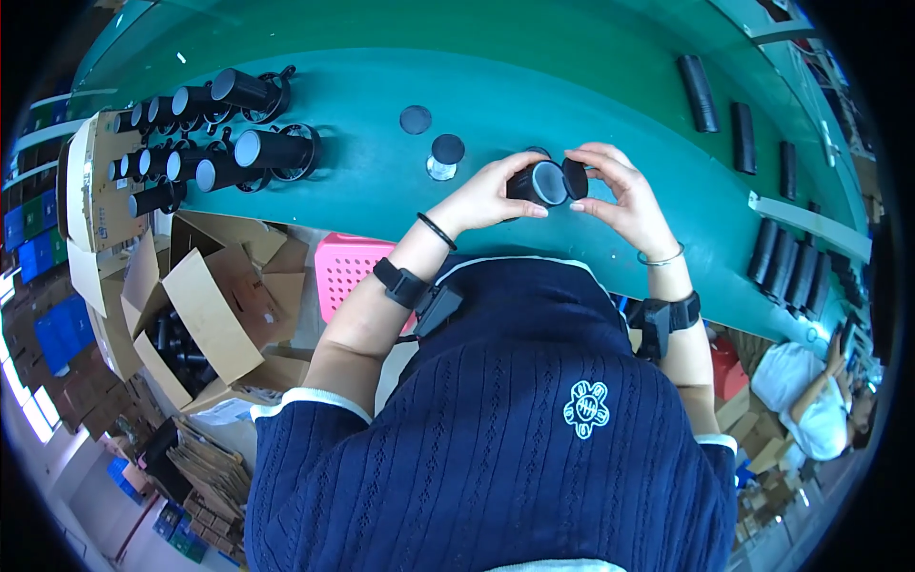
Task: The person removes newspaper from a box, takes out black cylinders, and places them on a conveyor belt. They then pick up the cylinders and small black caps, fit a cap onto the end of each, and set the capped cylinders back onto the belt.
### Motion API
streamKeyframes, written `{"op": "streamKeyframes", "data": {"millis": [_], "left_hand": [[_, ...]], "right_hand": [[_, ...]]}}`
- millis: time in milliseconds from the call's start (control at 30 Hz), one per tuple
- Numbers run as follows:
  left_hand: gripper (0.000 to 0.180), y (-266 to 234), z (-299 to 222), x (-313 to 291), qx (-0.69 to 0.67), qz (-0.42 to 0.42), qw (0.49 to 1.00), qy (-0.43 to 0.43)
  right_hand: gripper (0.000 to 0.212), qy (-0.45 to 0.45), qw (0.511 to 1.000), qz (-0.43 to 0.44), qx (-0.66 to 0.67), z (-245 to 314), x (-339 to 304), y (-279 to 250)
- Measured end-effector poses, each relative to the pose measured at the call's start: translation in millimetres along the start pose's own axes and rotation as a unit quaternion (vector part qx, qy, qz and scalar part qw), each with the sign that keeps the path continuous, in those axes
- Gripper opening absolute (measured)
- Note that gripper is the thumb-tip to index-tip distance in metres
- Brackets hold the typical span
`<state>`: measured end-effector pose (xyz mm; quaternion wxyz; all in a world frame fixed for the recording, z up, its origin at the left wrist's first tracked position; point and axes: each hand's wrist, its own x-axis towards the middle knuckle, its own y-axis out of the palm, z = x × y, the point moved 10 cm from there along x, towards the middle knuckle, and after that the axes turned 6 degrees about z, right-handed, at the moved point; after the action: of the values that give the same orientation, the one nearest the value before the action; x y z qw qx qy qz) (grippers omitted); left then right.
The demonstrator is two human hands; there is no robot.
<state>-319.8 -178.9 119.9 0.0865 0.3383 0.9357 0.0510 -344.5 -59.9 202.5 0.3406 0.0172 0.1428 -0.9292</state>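
At centre of view, just above the green bench edge, both hands meet over one part. Left hand (486,195) is closed around a short black cylinder (534,181), thumb below and fingers wrapped over its far side; the open end, with a pale grey inner face, points toward the right hand. Right hand (620,195) pinches a small black round cap (575,177) between thumb and fingertips, held on edge and touching or nearly touching the rim of the cylinder at its 3 o'clock side; actual contact cannot be confirmed.

From the hands, at 10 o'clock: two loose black discs (415,119) lie flat on the green bench (381,191), the nearer one sitting on a small silvery piece. At 9 to 10 o'clock, further off: a cluster of black tubes with ring-shaped bases (229,143) lies on its side, grey end faces toward the camera. At 1 to 3 o'clock: stacks of black ribbed rings (701,91) laid in rows along the far right of the bench.

At 8 o'clock, below bench level: an open cardboard box (205,315) with more black parts inside, and a pink perforated crate (348,272) beside it. Both wrists carry black straps; left also has a thin black band, right a thin metal bangle. At 4 o'clock, another person in white (810,400) sits well apart.
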Motion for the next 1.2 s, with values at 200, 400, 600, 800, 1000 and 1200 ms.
{"op": "streamKeyframes", "data": {"millis": [200, 400, 600, 800, 1000, 1200], "left_hand": [[0.073, 9.1, -11.7, -10.0, -0.047, 0.024, 0.998, 0.022], [0.07, 5.6, -5.9, -15.1, 0.048, -0.015, 0.999, 0.02], [0.071, 6.7, -6.8, -10.6, 0.085, -0.019, 0.996, 0.023], [0.07, 1.6, -18.3, -8.9, 0.126, -0.022, 0.99, 0.056], [0.079, 4.4, -15.4, 5.5, 0.148, -0.005, 0.988, 0.049], [0.094, 2.2, -10.3, 17.1, 0.163, 0.001, 0.986, 0.017]], "right_hand": [[0.061, 0.002, 1.0, 0.001, -0.028, 15.2, -3.4, 2.0], [0.084, 0.247, 0.919, 0.24, 0.192, -1.1, -23.2, 50.9], [0.088, 0.189, 0.945, 0.262, 0.046, -9.3, -11.8, 64.4], [0.075, 0.201, 0.947, 0.248, -0.044, 1.5, -9.3, 46.4], [0.057, -0.001, 0.985, 0.013, -0.169, 30.0, 5.9, 1.8], [0.055, -0.04, 0.978, -0.019, -0.204, 20.5, 8.3, 11.4]]}}
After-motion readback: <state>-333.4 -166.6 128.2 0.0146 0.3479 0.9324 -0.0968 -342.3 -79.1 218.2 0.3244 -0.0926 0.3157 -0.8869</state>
